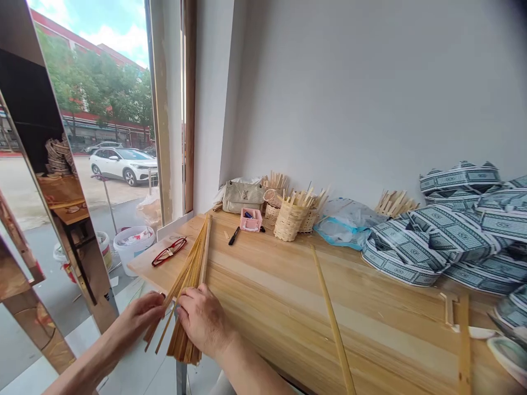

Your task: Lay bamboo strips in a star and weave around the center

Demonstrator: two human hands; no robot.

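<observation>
A bundle of thin bamboo strips [193, 269] lies along the left end of the wooden table [280, 307], its near end hanging over the table edge. My left hand [142, 315] pinches a few strips pulled slightly out of the bundle's near end. My right hand [203, 318] rests on top of the bundle close to its near end, fingers curled over the strips.
Red glasses [168, 251] lie left of the bundle. A long single strip [331, 318] crosses the table. Small woven baskets [290, 219], a pink box [251, 219], a beige bag [242, 196] and a black pen [234, 236] stand at the back. Patterned packages [448, 236] pile at the right.
</observation>
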